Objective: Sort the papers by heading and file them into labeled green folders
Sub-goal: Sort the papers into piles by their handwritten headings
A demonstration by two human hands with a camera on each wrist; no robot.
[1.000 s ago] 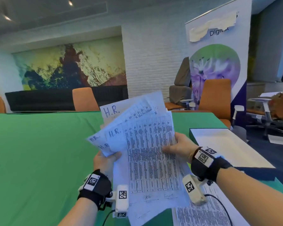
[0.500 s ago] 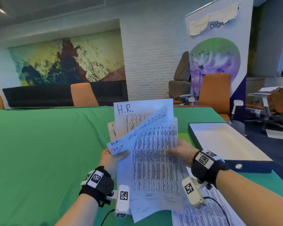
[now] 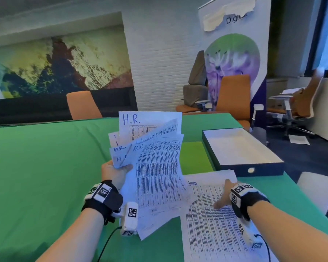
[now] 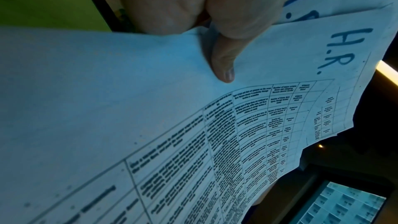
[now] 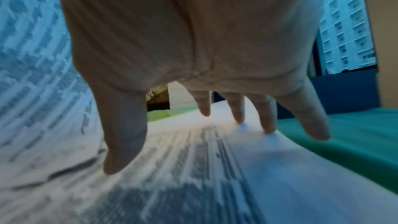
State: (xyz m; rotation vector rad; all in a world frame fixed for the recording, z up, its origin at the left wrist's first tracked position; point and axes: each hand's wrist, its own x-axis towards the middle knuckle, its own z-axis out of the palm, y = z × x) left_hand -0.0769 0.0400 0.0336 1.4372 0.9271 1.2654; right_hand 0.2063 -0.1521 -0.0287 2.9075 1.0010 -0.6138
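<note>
- Left hand (image 3: 115, 172): keep the thumb pinching the fanned H.R. sheets (image 3: 155, 167) above the tabletop (image 3: 45, 167).
- Right hand (image 3: 224, 195): fingers (image 5: 267, 122) spread on the Admin sheet (image 3: 216, 224); press lightly to prevent sliding.

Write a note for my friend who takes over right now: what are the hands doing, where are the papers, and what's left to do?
Left hand: grips a fanned bunch of H.R. papers, thumb on top, held up above the green table.
Right hand: open, fingers spread, fingertips touching the paper pile lying on the table, headed something like "Admin".
Bright green folder: flat on the table behind the piles, beside an open dark box with a white inside.
Done: H.R. sheets gathered in one hand.
Left: nothing looks filed yet; the folder's label can't be read.
</note>
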